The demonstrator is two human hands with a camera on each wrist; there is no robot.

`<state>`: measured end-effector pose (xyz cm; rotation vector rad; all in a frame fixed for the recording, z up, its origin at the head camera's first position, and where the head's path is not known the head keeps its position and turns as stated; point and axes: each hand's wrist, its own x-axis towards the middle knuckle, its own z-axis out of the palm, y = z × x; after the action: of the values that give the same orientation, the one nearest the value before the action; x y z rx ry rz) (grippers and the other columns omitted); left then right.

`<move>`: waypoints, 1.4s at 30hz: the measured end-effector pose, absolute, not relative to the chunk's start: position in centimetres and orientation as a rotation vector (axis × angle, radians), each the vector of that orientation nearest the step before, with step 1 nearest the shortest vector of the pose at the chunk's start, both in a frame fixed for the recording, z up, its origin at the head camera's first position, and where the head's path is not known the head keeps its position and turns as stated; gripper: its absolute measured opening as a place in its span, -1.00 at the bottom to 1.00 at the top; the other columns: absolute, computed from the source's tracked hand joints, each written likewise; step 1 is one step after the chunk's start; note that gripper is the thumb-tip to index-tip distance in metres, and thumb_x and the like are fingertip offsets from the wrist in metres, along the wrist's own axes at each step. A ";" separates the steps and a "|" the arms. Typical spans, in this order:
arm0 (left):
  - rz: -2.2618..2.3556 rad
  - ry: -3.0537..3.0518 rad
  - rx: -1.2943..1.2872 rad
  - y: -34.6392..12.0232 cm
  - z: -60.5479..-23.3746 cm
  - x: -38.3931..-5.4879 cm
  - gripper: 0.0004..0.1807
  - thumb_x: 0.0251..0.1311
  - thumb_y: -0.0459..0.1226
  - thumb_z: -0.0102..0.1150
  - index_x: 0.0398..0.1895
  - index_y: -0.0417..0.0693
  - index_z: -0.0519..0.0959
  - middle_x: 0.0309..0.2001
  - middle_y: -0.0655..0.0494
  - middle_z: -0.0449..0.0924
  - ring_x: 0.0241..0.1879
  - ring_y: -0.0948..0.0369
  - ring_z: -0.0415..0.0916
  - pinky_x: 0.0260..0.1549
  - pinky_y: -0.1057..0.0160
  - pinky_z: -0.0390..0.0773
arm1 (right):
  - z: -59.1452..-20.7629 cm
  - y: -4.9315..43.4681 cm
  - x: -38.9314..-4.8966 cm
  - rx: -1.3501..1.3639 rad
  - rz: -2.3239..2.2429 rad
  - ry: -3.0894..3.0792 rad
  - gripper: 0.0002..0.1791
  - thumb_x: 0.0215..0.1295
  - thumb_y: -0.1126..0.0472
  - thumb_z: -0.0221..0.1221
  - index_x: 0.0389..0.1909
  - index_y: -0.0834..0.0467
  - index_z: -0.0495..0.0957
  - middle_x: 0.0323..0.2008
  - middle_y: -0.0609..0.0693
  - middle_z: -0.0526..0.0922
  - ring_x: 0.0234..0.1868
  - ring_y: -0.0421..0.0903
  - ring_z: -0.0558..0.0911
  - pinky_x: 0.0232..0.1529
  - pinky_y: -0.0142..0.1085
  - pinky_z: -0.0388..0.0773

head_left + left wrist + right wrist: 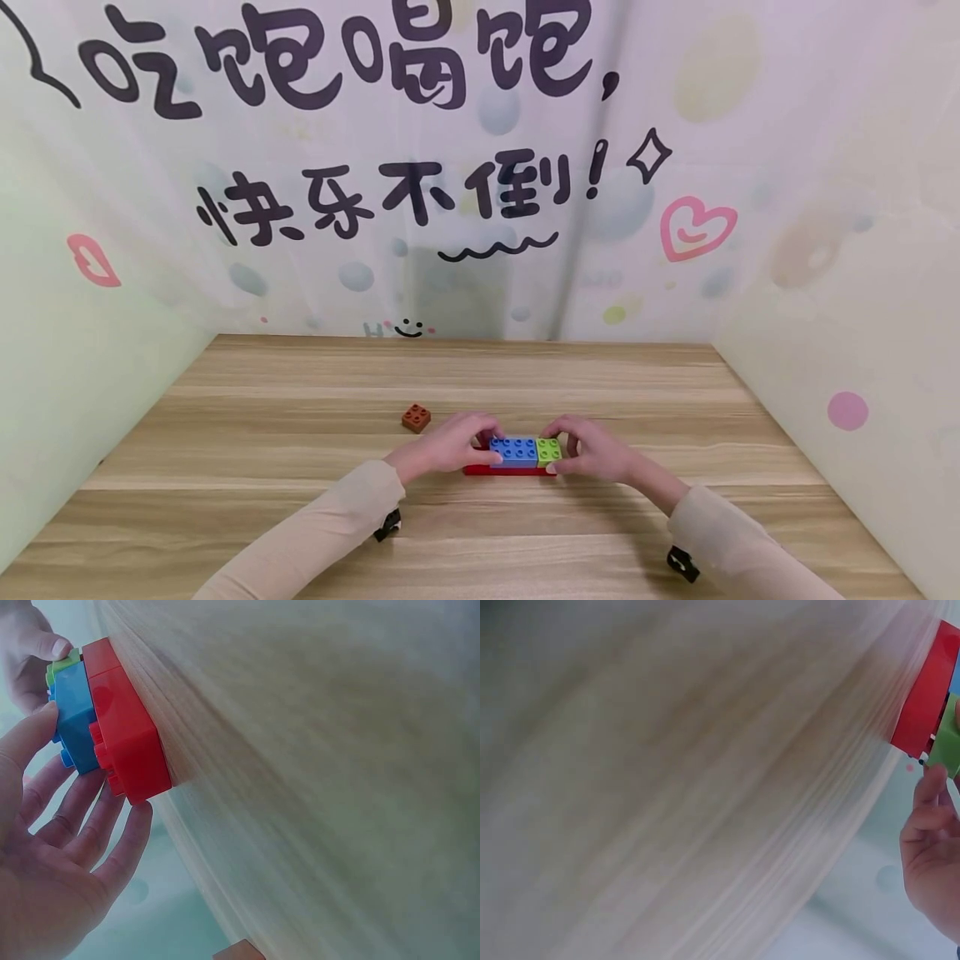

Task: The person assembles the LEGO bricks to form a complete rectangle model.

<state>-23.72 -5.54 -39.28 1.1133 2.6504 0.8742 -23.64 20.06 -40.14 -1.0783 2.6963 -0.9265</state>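
A blue brick (513, 451) and a lime green brick (549, 451) sit end to end along red bricks (517, 472) on the table. My left hand (450, 443) pinches the blue brick near its left end, thumb in front and fingers behind. In the left wrist view, red studs stick out beyond that end, and a seam crosses the side of the red bricks (124, 720). My right hand (596, 452) has the green brick (946, 746) between thumb and fingers at the right end. A thin gap with studs shows between green and red in the right wrist view.
A brown square brick (416, 418) with studs lies behind and left of my left hand. The wooden table (480, 542) meets a printed backdrop (480, 283) at the back and pale walls at both sides.
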 end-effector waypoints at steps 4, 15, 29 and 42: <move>0.875 2.652 1.116 -5.6 -39.3 -23.7 -0.70 0.05 -0.14 0.19 -0.18 -0.08 0.50 -0.28 0.21 0.48 -0.28 0.31 0.39 -0.23 0.32 0.39 | -40.1 19.9 -23.4 -1.070 -0.848 2.787 -0.60 -0.04 0.03 0.30 -0.15 0.04 0.50 -0.28 -0.20 0.40 -0.55 -0.24 0.37 -0.55 -0.42 0.32; 0.871 2.657 1.129 -5.6 -39.4 -23.8 -0.70 0.05 -0.13 0.19 -0.19 -0.08 0.50 -0.29 0.22 0.47 -0.29 0.31 0.40 -0.25 0.33 0.39 | -40.1 19.9 -23.3 -1.103 -0.760 2.853 -0.52 -0.04 -0.06 0.28 -0.10 0.10 0.56 -0.29 -0.18 0.37 -0.56 -0.24 0.31 -0.59 -0.44 0.26; 0.879 2.649 1.101 -5.6 -39.4 -23.8 -0.70 0.05 -0.13 0.19 -0.19 -0.07 0.50 -0.30 0.23 0.46 -0.30 0.29 0.39 -0.27 0.34 0.39 | -40.2 19.9 -23.6 -1.142 -0.907 2.752 -0.61 0.04 0.04 0.25 -0.11 0.09 0.47 -0.30 -0.18 0.46 -0.52 -0.18 0.41 -0.53 -0.39 0.36; 0.864 2.661 1.125 -5.7 -39.4 -23.9 -0.70 0.05 -0.11 0.18 -0.18 -0.07 0.50 -0.29 0.23 0.47 -0.28 0.31 0.39 -0.25 0.33 0.39 | -39.9 19.8 -24.2 -1.107 -0.950 2.669 -0.67 0.03 0.03 0.25 -0.19 0.06 0.50 -0.31 -0.19 0.49 -0.48 -0.17 0.42 -0.48 -0.37 0.39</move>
<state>-23.85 -5.71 -39.43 1.1248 2.6615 0.8642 -24.20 19.79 -39.93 -1.1074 2.6693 -0.9503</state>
